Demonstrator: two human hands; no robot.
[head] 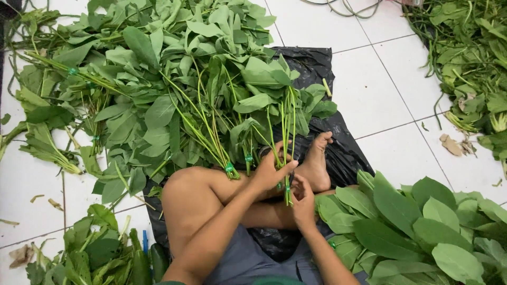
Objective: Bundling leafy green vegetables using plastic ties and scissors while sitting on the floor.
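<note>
Bundling leafy green stalks over crossed legs.
Left hand (269, 170) curled round the thin green stems of a small leafy bunch (287, 138); right hand (302, 199) pinching their lower ends near a green tie, above black plastic sheeting (338, 153) on white floor tiles (369, 89).

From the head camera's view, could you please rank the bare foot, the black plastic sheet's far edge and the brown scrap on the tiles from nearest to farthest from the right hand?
From the right hand:
1. Bare foot, just above it.
2. Black plastic sheet's far edge, farther up the floor.
3. Brown scrap, far off to the right on the white tiles.
</note>
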